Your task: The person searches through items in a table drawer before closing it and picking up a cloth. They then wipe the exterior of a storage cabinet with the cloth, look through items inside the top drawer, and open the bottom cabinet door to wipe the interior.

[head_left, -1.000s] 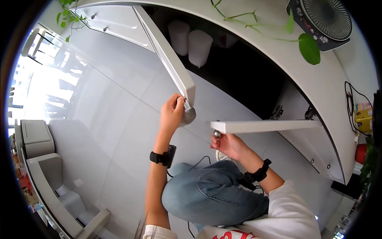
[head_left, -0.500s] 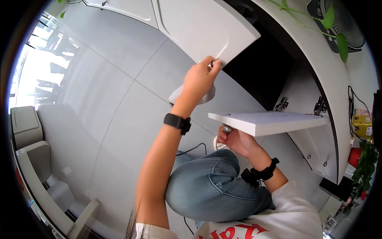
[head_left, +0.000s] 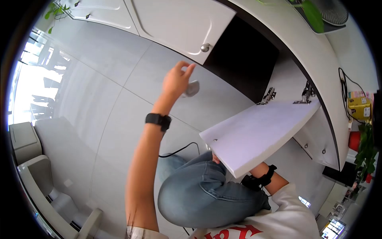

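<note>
My left hand point(head_left: 177, 81) is in the air over the floor, just short of the left cabinet door point(head_left: 169, 26). Its fingers are loosely bent with a gap to the thumb, and it holds nothing. That door's round metal knob point(head_left: 205, 47) is free of any hand. The right cabinet door point(head_left: 262, 133) stands wide open on metal hinges point(head_left: 304, 93), its inner face towards me. Behind it is my right hand point(head_left: 215, 159), mostly hidden, with only a bit of bent finger visible at the door's edge, where the knob's screw passes through; the knob itself is hidden.
Between the doors is the dark cabinet interior point(head_left: 242, 55). A curved white countertop point(head_left: 294, 36) runs above, with a fan point(head_left: 332, 14) on it. My bent knee point(head_left: 187, 195) is close to the open door. A black cable point(head_left: 181, 149) lies on the tiled floor point(head_left: 115, 115).
My left hand has let go of the left door's knob and drawn away; that door has swung in, about flush with its neighbour. The right door has opened wider towards me, covering my right hand.
</note>
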`<state>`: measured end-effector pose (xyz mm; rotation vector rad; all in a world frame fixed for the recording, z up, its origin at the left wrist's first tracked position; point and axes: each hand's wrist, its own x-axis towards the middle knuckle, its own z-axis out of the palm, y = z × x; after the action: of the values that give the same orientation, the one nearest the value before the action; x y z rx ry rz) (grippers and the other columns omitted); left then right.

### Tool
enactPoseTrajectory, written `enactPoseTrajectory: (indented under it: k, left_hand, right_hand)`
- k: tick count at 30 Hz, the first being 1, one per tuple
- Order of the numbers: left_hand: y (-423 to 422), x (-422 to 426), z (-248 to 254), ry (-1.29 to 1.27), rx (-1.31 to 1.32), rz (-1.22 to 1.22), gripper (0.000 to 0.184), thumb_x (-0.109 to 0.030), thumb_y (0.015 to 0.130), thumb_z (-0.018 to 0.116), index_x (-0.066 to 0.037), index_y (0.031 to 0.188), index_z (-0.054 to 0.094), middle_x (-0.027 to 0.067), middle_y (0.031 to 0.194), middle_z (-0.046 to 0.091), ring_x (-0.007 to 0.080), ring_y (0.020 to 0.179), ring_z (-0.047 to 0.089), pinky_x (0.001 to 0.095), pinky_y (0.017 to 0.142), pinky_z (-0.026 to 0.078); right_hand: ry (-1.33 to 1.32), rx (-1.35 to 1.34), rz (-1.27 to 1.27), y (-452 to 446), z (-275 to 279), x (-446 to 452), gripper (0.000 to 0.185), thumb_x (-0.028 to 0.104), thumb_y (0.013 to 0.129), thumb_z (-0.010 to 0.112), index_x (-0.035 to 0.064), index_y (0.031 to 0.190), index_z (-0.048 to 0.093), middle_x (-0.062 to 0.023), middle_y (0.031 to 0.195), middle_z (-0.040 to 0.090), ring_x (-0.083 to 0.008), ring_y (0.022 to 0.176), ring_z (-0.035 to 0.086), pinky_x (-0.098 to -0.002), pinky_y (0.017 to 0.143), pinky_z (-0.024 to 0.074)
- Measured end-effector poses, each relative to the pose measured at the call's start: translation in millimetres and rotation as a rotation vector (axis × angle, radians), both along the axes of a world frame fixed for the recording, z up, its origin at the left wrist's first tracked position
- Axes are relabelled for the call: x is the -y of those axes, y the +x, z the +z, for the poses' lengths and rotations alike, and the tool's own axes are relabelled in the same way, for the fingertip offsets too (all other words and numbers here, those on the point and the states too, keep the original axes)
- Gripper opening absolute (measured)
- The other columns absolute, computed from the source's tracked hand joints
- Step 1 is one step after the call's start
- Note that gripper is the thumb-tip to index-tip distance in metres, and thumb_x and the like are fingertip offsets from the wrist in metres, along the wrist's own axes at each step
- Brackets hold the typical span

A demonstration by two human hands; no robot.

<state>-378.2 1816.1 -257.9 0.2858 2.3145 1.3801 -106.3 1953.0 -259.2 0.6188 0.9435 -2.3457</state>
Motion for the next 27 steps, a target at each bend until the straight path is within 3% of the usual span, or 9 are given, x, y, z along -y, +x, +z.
enactPoseTrajectory:
  k: [5, 8, 14, 18, 23, 27]
  left_hand:
    - [17, 51, 1, 0.059, 0.090, 0.040, 0.034, -0.036, 0.091, 0.054, -0.004, 0.097, 0.061, -0.0011, 0.061, 0.051, 0.0055, 0.058, 0.043, 0.0222, 0.054, 0.036]
    - [22, 66, 6, 0.091, 0.034, 0.161, 0.033, -0.035, 0.092, 0.053, -0.003, 0.094, 0.062, -0.0023, 0.062, 0.049, 0.0040, 0.058, 0.041, 0.0209, 0.053, 0.033]
    - [34, 83, 1, 0.116, -0.038, 0.157, 0.035, -0.036, 0.092, 0.052, -0.002, 0.092, 0.062, -0.0049, 0.063, 0.045, 0.0033, 0.059, 0.036, 0.0197, 0.054, 0.030]
    - [44, 92, -2, 0.099, 0.020, 0.162, 0.034, -0.032, 0.092, 0.054, 0.001, 0.091, 0.060, -0.0023, 0.066, 0.050, 0.0059, 0.061, 0.042, 0.0224, 0.055, 0.035]
    - [61, 110, -7, 0.108, -0.182, 0.161, 0.030, -0.028, 0.092, 0.054, 0.001, 0.091, 0.061, -0.0013, 0.068, 0.054, 0.0057, 0.063, 0.045, 0.0217, 0.058, 0.037]
    - [71, 128, 16, 0.060, -0.143, 0.213, 0.028, -0.026, 0.092, 0.054, 0.001, 0.091, 0.062, -0.0004, 0.068, 0.054, 0.0065, 0.064, 0.046, 0.0227, 0.059, 0.039]
  right_hand:
    - [0.086, 0.022, 0.080, 33, 36, -15, 0.034, 0.033, 0.089, 0.050, 0.0004, 0.100, 0.055, -0.0097, 0.089, 0.055, -0.0206, 0.082, 0.055, -0.0308, 0.078, 0.0453]
    - [0.157, 0.043, 0.114, 52, 51, -32, 0.034, 0.032, 0.089, 0.051, 0.0003, 0.102, 0.055, -0.0102, 0.093, 0.055, -0.0207, 0.084, 0.056, -0.0307, 0.078, 0.0457]
    - [0.293, 0.053, 0.180, 71, 60, -67, 0.034, 0.029, 0.089, 0.054, 0.0002, 0.107, 0.054, -0.0110, 0.101, 0.056, -0.0210, 0.089, 0.057, -0.0304, 0.080, 0.0466]
    - [0.364, 0.033, 0.202, 76, 60, -78, 0.035, 0.027, 0.088, 0.055, 0.0000, 0.111, 0.054, -0.0116, 0.107, 0.056, -0.0212, 0.093, 0.057, -0.0302, 0.080, 0.0472]
    - [0.467, -0.028, 0.262, 104, 74, -79, 0.037, 0.025, 0.088, 0.057, -0.0001, 0.115, 0.053, -0.0123, 0.114, 0.056, -0.0214, 0.097, 0.058, -0.0300, 0.081, 0.0480]
    - [0.724, -0.221, 0.391, 122, 79, -75, 0.039, 0.023, 0.088, 0.059, -0.0002, 0.118, 0.053, -0.0128, 0.120, 0.057, -0.0216, 0.101, 0.059, -0.0298, 0.082, 0.0486]
